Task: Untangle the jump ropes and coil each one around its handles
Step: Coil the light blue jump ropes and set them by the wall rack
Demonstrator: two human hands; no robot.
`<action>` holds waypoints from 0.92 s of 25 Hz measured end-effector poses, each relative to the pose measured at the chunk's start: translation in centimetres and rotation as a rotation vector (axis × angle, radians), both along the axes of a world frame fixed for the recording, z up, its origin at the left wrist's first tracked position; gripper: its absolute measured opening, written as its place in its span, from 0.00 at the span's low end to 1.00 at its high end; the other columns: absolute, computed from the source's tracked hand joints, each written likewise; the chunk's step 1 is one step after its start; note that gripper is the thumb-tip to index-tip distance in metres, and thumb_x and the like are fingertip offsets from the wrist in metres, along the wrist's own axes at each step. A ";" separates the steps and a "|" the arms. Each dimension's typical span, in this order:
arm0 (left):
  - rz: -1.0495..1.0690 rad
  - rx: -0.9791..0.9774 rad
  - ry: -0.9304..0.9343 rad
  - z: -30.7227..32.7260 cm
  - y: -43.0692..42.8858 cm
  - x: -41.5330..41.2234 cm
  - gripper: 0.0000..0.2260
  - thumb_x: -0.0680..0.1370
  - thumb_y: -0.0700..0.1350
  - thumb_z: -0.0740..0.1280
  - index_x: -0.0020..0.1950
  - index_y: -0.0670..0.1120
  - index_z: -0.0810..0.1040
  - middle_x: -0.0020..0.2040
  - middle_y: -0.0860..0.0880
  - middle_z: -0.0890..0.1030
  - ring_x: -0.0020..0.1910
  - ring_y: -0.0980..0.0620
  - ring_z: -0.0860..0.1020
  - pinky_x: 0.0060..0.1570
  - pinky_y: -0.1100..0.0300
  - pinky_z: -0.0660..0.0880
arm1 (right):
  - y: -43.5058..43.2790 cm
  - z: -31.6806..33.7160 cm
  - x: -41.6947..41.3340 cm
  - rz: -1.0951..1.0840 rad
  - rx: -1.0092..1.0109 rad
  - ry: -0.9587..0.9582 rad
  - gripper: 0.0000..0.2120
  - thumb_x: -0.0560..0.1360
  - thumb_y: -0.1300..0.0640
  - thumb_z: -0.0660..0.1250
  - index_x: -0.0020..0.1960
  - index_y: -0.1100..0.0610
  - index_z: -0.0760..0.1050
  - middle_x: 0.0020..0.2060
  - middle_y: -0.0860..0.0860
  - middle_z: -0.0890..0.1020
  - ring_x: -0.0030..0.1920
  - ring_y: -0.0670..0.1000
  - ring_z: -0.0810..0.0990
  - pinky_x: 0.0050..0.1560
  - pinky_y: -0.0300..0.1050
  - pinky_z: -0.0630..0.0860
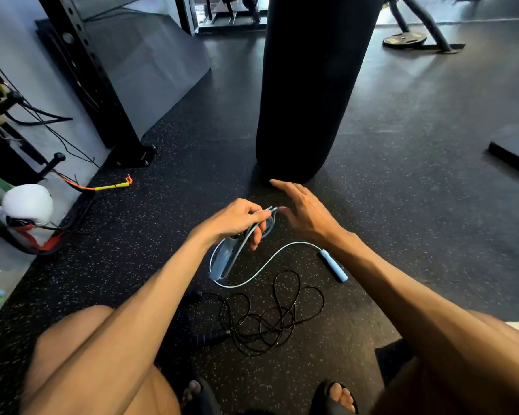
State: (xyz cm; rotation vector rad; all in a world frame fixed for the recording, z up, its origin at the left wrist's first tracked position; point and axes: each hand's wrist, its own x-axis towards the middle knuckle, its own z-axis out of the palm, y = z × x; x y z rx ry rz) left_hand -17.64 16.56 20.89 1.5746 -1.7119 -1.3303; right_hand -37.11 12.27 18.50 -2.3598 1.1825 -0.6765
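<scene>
Pale-blue cord of one jump rope looked to be in the coiling step. The left hand had its fingers curled round one blue handle and pinched a few turns of cord against it, above the rubber floor and just near of the punching bag. The right hand hovered close on its right, fingers straight and spread, gripping nothing; whether its thumb touched the bend of cord at the top could not be told. The slack cord curved down to the floor and ran right to the second blue handle, which lay loose beside the right forearm. The black rope lay nearer the feet in a loose snarl, seemingly apart from the blue one, its dark handles on the left. The next move likely called for the right hand to catch the slack and lay another turn, drawing the loose handle in; the black rope was not yet begun
</scene>
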 end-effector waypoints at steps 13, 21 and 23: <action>0.190 0.038 0.257 -0.7 -0.5 0.0 0.17 0.84 0.46 0.57 0.45 0.36 0.75 0.40 0.32 0.83 0.39 0.36 0.84 0.39 0.53 0.80 | -0.4 -0.6 -0.1 -0.125 0.036 -0.048 0.04 0.77 0.57 0.68 0.51 0.55 0.78 0.41 0.48 0.81 0.40 0.49 0.79 0.41 0.43 0.74; 0.372 -0.140 0.346 -0.9 -1.3 1.1 0.14 0.84 0.43 0.59 0.42 0.37 0.73 0.36 0.35 0.83 0.36 0.38 0.84 0.41 0.50 0.82 | -1.0 0.0 -1.4 -0.227 0.106 -0.099 0.14 0.79 0.44 0.64 0.46 0.54 0.79 0.32 0.45 0.76 0.32 0.42 0.73 0.32 0.39 0.66; 0.376 -0.174 0.335 -0.7 -1.3 1.3 0.14 0.83 0.44 0.60 0.40 0.38 0.74 0.27 0.42 0.80 0.26 0.45 0.80 0.33 0.56 0.80 | -0.8 0.3 -1.5 -0.231 0.090 -0.105 0.13 0.80 0.45 0.63 0.46 0.53 0.78 0.32 0.44 0.75 0.32 0.42 0.73 0.32 0.39 0.66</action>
